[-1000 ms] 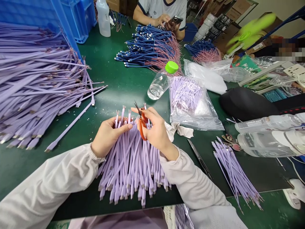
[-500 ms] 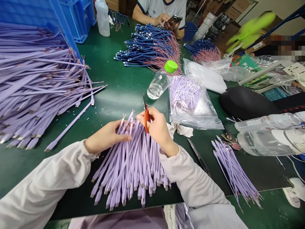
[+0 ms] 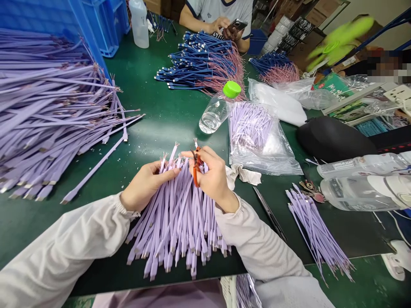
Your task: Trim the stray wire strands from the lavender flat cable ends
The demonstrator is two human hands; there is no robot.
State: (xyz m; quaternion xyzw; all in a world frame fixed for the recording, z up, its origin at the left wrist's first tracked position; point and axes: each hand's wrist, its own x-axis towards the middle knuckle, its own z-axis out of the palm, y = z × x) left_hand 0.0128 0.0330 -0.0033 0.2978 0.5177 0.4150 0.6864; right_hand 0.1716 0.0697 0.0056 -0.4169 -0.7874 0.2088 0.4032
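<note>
Lilac cables point(image 3: 180, 209): some held by left hand point(image 3: 146, 184), scissors point(image 3: 195, 176) by right hand point(image 3: 214, 177); wire-end handling seemingly underway, clean separation needed.

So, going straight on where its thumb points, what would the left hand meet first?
Past the cables it touches, probably the scissors in the right hand, though depth is unclear.

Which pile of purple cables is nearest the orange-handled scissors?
The fanned purple cable pile under the right hand. The big purple heap at left, small purple bunch at right and the purple cables in clear plastic are farther.
</note>
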